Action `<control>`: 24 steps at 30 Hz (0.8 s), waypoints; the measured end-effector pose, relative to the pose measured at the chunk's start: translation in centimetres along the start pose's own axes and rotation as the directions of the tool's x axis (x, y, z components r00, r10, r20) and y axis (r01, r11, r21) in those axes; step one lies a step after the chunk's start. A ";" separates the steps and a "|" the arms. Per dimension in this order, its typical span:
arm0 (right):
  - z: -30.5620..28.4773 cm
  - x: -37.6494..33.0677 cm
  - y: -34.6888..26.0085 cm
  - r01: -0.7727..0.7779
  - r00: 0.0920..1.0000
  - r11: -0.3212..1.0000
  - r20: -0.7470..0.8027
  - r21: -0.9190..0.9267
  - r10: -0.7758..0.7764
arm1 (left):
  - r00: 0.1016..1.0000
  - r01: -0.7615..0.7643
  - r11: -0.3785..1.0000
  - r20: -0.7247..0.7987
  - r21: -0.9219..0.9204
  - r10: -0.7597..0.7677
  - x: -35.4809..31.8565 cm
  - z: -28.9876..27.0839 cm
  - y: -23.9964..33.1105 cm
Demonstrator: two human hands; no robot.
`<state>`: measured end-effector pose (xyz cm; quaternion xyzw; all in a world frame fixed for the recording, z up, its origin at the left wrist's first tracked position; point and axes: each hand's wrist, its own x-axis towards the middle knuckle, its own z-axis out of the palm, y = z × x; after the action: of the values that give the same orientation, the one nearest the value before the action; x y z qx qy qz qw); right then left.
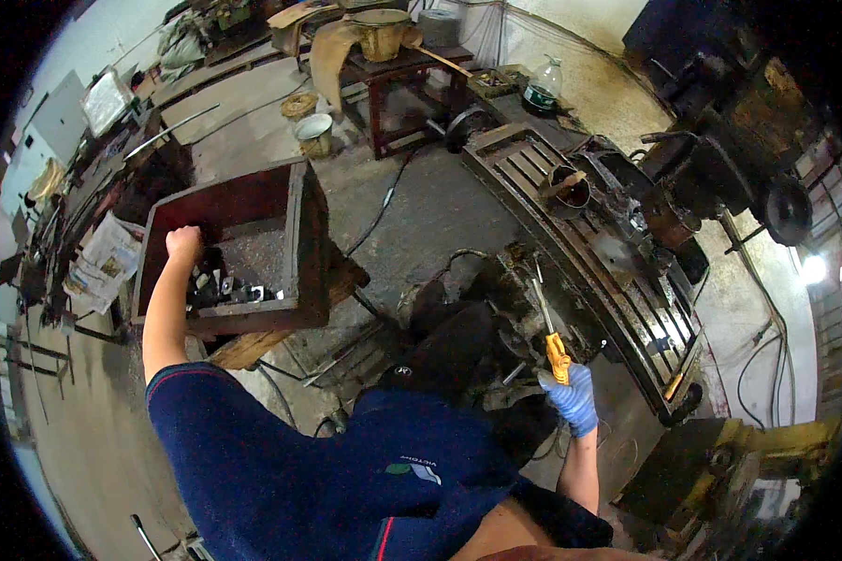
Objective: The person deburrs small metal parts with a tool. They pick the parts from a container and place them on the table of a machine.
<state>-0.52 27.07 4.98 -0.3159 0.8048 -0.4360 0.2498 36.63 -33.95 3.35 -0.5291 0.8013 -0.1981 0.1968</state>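
My bare left hand (184, 243) is at the left inner side of a dark wooden box (307, 252). Its fingers look curled closed; whatever they may hold is hidden. Small dark and shiny metal pieces (243, 292) lie in the near part of the box, beside my left forearm, with grey grit farther in. In a blue-and-white glove, my right hand (573, 397) grips a long-shafted tool (556, 355) by its yellow handle. The tool's thin metal shaft points up and away, toward a greasy dark machine part (519, 266). I cannot make out its tip clearly.
A long slatted metal bench (580, 238) runs along the right, carrying a metal can (565, 187). Behind stand a dark red table (376, 93), a white bucket (313, 136) and a plastic bottle (543, 89). A black cable (384, 206) crosses the floor. Newspaper (108, 257) hangs left of the box.
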 end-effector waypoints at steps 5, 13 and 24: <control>0.2 -0.1 0.6 -0.041 0.999 0.999 -0.013 -0.021 0.041 | 0.997 0.078 0.987 -0.003 -0.137 -0.079 -0.1 -0.1 -0.1; -0.3 -0.4 1.4 -0.052 0.998 0.998 0.034 0.039 0.050 | 0.942 0.069 0.918 -0.277 -0.391 -0.189 -2.9 -7.2 -0.7; 0.2 1.7 -5.3 0.111 0.990 0.962 0.114 -0.248 -0.085 | 0.606 -0.282 -0.337 -0.439 -0.898 0.664 -7.8 -28.4 21.3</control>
<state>-0.02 23.49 9.22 -0.4065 0.8234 -0.3248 0.2263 8.10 -15.95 16.95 -0.1222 0.7835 0.6055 -0.0674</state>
